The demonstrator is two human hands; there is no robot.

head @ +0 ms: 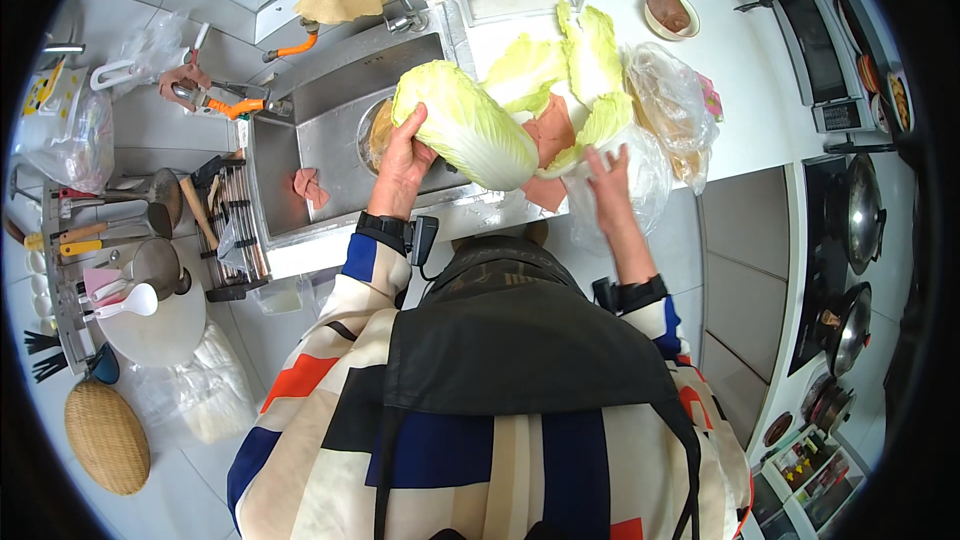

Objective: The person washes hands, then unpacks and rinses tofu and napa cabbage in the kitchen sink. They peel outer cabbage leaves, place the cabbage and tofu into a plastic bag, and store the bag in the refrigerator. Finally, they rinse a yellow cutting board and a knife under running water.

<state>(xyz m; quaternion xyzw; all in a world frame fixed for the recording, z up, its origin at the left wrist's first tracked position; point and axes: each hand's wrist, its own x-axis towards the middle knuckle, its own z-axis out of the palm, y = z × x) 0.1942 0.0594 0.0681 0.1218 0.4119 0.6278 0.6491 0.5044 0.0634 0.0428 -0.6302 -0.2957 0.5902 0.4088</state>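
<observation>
My left hand (406,159) grips one end of a head of napa cabbage (472,127), which lies tilted over the right edge of the steel sink (322,142). Several loose cabbage leaves (592,52) are on the white counter to its right. Pinkish-brown cloths or papers (550,127) show among the leaves, and one piece hangs at the counter's front edge. My right hand (609,176), slightly blurred, has its fingers apart beside the lowest leaf and in front of a clear plastic bag (645,180). Nothing shows in its grasp.
A white rack (525,15) stands behind the leaves. A bowl with brown contents (670,13) and a bagged yellowish food (671,105) are on the counter. The faucet (405,4) rises behind the sink, which holds a round basin (373,136) and a pinkish scrap (310,187).
</observation>
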